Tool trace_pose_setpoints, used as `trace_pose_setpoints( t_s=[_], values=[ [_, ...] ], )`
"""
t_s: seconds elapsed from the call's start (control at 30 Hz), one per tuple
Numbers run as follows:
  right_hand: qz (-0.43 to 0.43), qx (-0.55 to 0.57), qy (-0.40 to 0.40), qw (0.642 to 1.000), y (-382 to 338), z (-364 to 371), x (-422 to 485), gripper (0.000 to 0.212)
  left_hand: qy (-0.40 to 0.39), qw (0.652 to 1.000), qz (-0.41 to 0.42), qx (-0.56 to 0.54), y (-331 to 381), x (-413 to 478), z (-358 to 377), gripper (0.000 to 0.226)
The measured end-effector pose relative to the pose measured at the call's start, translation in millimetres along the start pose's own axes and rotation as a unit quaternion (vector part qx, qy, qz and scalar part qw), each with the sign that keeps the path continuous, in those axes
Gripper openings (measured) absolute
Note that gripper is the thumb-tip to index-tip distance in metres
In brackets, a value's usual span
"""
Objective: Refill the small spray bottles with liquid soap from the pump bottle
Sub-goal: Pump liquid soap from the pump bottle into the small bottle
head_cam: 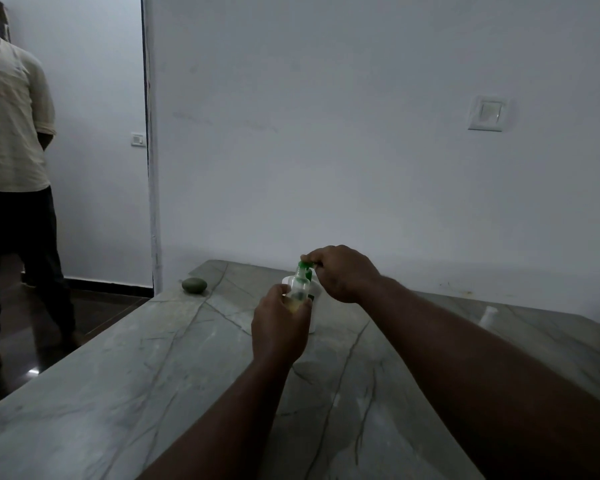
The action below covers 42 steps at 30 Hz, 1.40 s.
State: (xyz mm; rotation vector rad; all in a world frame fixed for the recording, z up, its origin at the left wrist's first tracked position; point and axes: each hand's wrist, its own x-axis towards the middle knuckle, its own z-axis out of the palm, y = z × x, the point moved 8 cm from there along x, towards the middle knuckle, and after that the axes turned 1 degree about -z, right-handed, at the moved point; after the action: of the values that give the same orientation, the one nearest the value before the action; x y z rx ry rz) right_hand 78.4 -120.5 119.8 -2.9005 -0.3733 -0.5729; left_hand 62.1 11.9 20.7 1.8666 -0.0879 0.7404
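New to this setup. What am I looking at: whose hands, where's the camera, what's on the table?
No machine here: one head-worn camera looks down at a person's bare hands. The left hand grips a small clear spray bottle with yellowish liquid at the bottom; the right hand pinches its green top. Behind them a white container, mostly hidden, stands on the veined stone table. A dark green rounded lump lies far left, a small white object at right. Another person stands off left.

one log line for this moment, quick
left hand holds small spray bottle | right hand pinches its green top | white bottle behind, on table
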Motion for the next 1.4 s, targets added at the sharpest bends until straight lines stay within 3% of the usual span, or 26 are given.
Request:
trace_pose_setpoints(
  t_s=[0.53, 0.83, 1.13, 1.4],
  values=[
    [-0.005, -0.001, 0.009, 1.000, 5, -3, 1, 0.044, 0.010, 1.000, -0.008, 0.001, 4, -1, -4, 0.041],
    [0.007, 0.011, 0.004, 1.000, 4, 3, -2, 0.045, -0.001, 1.000, -0.006, 0.012, 3, -3, -4, 0.026],
    [-0.003, -0.015, -0.021, 1.000, 8, -8, 2, 0.044, 0.006, 1.000, -0.015, -0.012, 5, -3, -5, 0.036],
    [-0.011, -0.027, -0.016, 0.999, 2, -9, 2, 0.044, 0.004, 1.000, -0.019, -0.023, 5, -3, -5, 0.023]
  ],
)
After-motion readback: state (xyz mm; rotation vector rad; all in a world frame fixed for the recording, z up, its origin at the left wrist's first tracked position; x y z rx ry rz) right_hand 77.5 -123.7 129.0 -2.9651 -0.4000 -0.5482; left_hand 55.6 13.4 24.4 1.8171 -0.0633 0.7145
